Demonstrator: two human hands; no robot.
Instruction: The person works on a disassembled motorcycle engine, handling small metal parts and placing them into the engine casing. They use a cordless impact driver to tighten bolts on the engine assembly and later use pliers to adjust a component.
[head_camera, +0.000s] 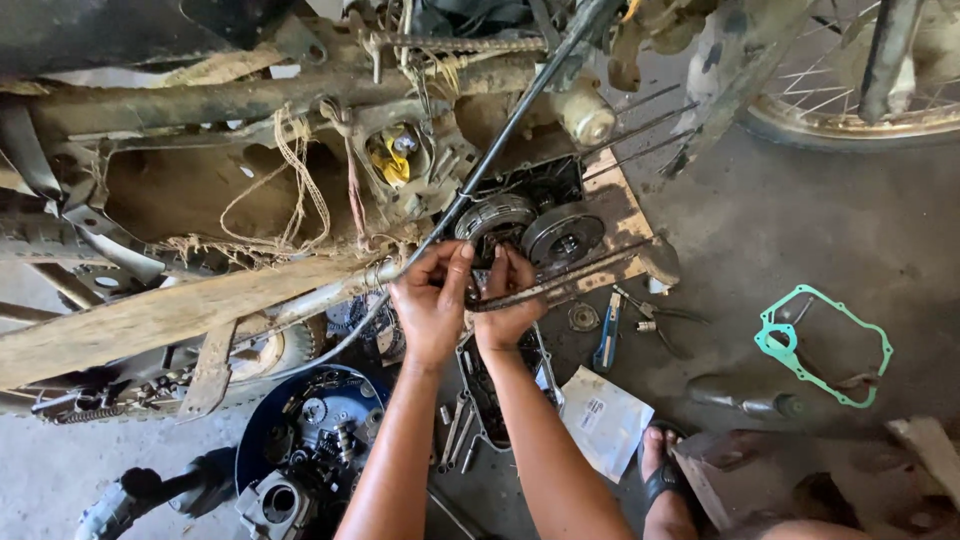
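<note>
Gasket (822, 347) right of hands; basin (262, 430) left.

Soft, even daylight — shadows faint, no glare, focus sharp — with wide-angle bending at the edges.

gasket (822, 348) teal-green | basin (262, 425) blue | plug (392, 160) yellow | packet (604, 420) white | screwdriver handle (606, 345) blue

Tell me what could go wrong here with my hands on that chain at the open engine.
Both the left hand and right hand pinch the chain beside the clutch drums; if those turn, fingers could get nipped. Loose bolts and pliers lie on the floor near your sandalled foot, so you might step on them. The thin green gasket could get crushed.
</note>
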